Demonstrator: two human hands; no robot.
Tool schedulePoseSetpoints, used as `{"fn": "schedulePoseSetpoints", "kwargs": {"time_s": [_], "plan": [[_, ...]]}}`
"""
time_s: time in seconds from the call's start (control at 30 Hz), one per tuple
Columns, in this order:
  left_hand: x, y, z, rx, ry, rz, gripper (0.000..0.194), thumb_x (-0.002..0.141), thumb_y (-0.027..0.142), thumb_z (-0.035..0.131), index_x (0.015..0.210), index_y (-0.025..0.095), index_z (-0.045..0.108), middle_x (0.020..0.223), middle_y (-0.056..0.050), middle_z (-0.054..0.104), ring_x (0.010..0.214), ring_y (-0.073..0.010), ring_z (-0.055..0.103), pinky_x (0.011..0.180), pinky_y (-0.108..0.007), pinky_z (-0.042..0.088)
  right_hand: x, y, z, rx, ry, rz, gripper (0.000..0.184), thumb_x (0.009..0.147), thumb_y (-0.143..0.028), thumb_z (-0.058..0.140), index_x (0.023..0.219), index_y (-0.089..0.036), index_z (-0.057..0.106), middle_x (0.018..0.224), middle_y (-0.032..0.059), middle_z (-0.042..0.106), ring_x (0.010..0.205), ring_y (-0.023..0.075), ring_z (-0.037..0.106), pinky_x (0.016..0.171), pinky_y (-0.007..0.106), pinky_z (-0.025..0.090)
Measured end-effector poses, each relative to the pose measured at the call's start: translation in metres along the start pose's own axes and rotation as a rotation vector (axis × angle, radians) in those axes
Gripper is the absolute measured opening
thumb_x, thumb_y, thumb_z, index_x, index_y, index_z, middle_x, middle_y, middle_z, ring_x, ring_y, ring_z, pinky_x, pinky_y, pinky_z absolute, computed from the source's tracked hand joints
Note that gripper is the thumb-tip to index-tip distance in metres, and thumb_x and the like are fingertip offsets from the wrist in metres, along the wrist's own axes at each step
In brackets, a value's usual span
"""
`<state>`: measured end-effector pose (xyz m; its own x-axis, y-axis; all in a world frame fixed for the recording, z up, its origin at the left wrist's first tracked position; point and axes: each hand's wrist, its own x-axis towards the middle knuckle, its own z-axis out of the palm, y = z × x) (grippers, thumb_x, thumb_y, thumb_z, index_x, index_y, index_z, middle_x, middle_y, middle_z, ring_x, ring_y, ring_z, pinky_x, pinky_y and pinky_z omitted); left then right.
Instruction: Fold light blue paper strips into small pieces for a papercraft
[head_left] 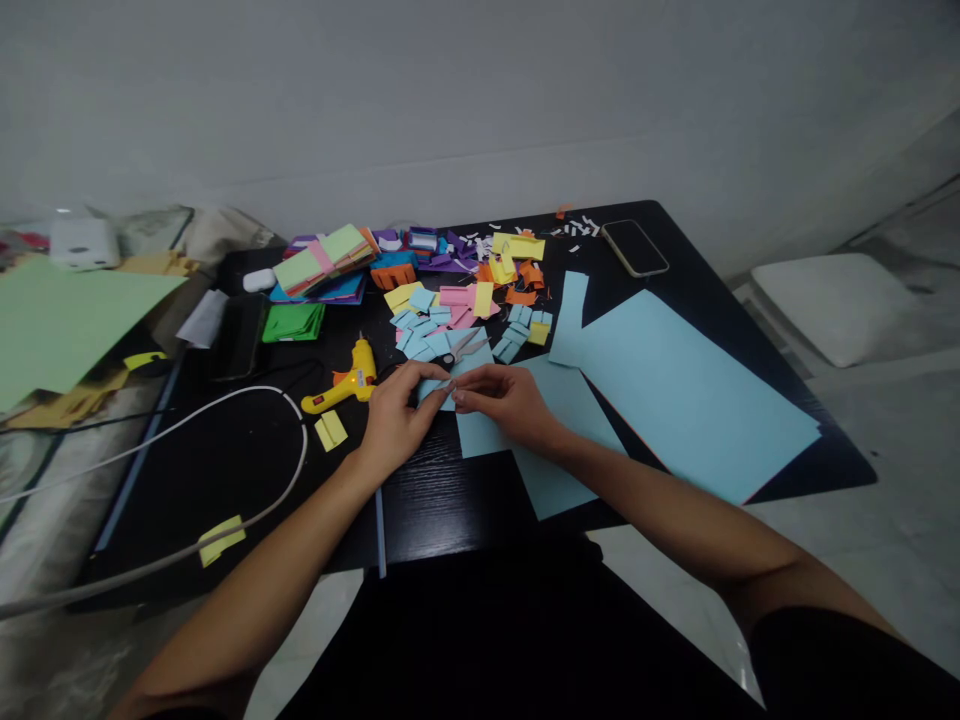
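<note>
Both hands meet over the middle of the black table, with a small light-blue paper piece (443,386) pinched between them. My left hand (403,405) has its thumb and index finger closed on the piece's left part. From the other side, the fingertips of my right hand (506,397) press together at its right edge. Under them lie light-blue paper sheets (484,437). Just beyond the fingers rests a pair of scissors (466,346) beside a pile of small folded blue papers (420,325). A yellow glue gun (349,378) lies left of my left hand.
Large blue sheets (690,390) cover the table's right side, near a phone (635,248). Colored paper scraps (517,270) and a stack of colored papers (326,258) line the back. A white cable (300,450) loops across the left. A white stool (829,300) stands at the right.
</note>
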<state>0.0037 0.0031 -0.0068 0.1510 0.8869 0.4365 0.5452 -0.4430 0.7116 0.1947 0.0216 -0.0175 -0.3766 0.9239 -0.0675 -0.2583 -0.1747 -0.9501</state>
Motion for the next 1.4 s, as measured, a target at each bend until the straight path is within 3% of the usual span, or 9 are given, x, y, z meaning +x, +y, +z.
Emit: {"fn": "schedulePoseSetpoints", "kwargs": {"time_s": [0.77,0.93,1.4], "plan": [[0.000,0.007,0.001,0.052,-0.034,-0.029,0.010,0.091,0.018,0.065,0.100,0.020,0.070,0.094,-0.002,0.076,0.083,-0.0181,0.070,0.076,-0.031,0.055,0.000,0.007,0.002,-0.179,0.097,-0.093,0.029,0.071,-0.039,0.089,0.087,-0.019,0.075,0.079,0.0028,0.077,0.072,0.0171,0.074,0.079,0.035,0.063],[-0.001,0.007,0.002,0.045,-0.044,-0.009,0.013,0.089,0.015,0.065,0.100,0.020,0.068,0.095,-0.002,0.076,0.085,-0.0187,0.071,0.077,-0.032,0.056,0.001,0.009,0.001,-0.182,0.091,-0.097,0.026,0.075,-0.037,0.084,0.089,-0.018,0.074,0.077,0.0025,0.076,0.068,0.0162,0.072,0.074,0.034,0.062],[0.000,0.007,-0.001,0.061,-0.092,0.077,0.014,0.089,0.016,0.063,0.101,0.020,0.067,0.095,-0.004,0.073,0.087,-0.0196,0.069,0.078,-0.034,0.056,0.004,0.008,-0.008,-0.239,0.041,-0.083,0.022,0.080,-0.032,0.077,0.096,-0.018,0.076,0.087,0.0052,0.079,0.077,0.0174,0.074,0.080,0.035,0.062]]}}
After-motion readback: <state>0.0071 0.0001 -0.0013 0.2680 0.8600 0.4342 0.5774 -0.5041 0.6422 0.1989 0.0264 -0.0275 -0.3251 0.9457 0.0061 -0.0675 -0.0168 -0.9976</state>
